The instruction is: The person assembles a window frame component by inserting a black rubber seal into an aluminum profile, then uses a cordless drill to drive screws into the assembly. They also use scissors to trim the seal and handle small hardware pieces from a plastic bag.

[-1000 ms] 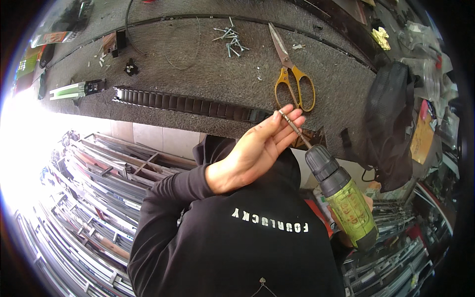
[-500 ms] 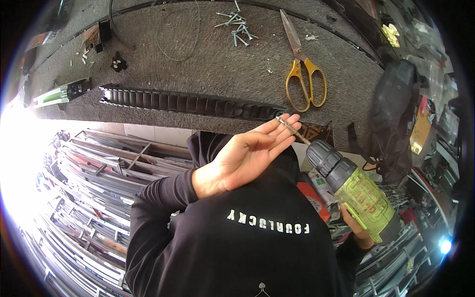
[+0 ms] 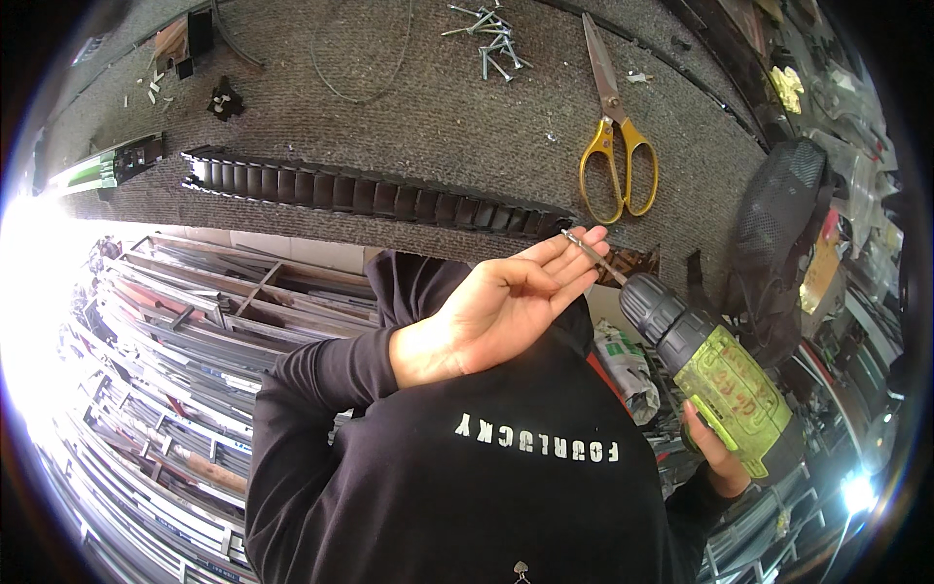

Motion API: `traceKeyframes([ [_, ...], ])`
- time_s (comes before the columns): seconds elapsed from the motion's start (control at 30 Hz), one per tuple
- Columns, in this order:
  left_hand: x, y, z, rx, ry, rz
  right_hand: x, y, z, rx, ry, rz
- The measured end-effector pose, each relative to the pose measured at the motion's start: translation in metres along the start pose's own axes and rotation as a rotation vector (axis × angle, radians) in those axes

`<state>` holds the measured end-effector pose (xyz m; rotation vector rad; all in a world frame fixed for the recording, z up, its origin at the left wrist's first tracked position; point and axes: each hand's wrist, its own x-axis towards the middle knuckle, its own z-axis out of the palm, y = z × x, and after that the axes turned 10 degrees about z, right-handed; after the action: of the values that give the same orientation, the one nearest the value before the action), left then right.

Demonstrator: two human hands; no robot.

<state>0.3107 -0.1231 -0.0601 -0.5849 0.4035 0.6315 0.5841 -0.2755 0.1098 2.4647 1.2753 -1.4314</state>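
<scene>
My left hand point(image 3: 491, 316) is palm up at the bench's near edge, its fingers stretched out and the thumb bent over the palm. Across its fingertips lies the tip of a thin bit point(image 3: 605, 270), which may carry a small screw. That bit is fitted in a yellow-green cordless drill point(image 3: 730, 389) with a black chuck, tilted up toward the left. My right hand point(image 3: 717, 453) is closed round the drill's grip, mostly hidden behind its body. Just past my left fingertips ends a black segmented cable chain point(image 3: 370, 192) lying along the bench edge.
Yellow-handled scissors point(image 3: 611, 127) lie beyond my left fingertips. Several loose screws point(image 3: 491, 44) are piled farther back. At the right sits a black mesh bag point(image 3: 778, 214); at the left, a green-and-white strip point(image 3: 92, 175). Racked metal profiles point(image 3: 156, 428) fill the space below the bench.
The whole view has shifted slightly, so the bench things appear a little farther right or left. Both hands and the drill keep nearly the same pose, with the bit still across my left fingertips.
</scene>
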Motion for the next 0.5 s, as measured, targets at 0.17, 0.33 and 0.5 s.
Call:
traceKeyframes([
  [0.17,0.000,-0.001,0.002,-0.044,0.042,0.004,0.009,-0.013,0.001,0.091,-0.009,0.017],
  [0.33,0.000,-0.002,-0.003,-0.036,-0.006,0.015,0.012,-0.018,0.001,0.151,-0.014,0.029],
  [0.5,0.001,0.004,0.000,0.273,-0.004,-0.017,0.015,-0.022,0.001,0.213,-0.015,0.043],
])
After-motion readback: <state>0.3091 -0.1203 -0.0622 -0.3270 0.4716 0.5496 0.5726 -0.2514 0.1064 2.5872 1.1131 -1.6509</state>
